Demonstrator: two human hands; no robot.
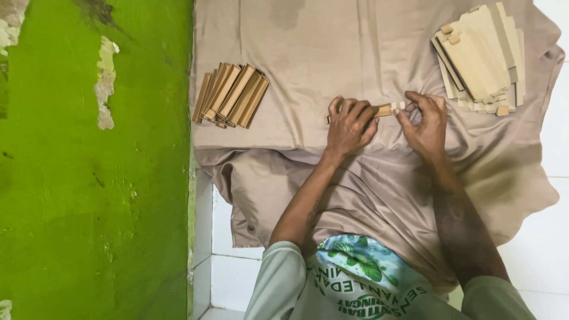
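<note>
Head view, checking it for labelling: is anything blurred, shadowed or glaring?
Head view: light is soft and even, no glare; the hands, left and right, look slightly soft; the strip they hold is small and hard to make out; faint shadows sit under both stacks.

Peeling green wall [89,178] — white floor tiles [228,278] — beige cloth [355,47] spread over.
</note>
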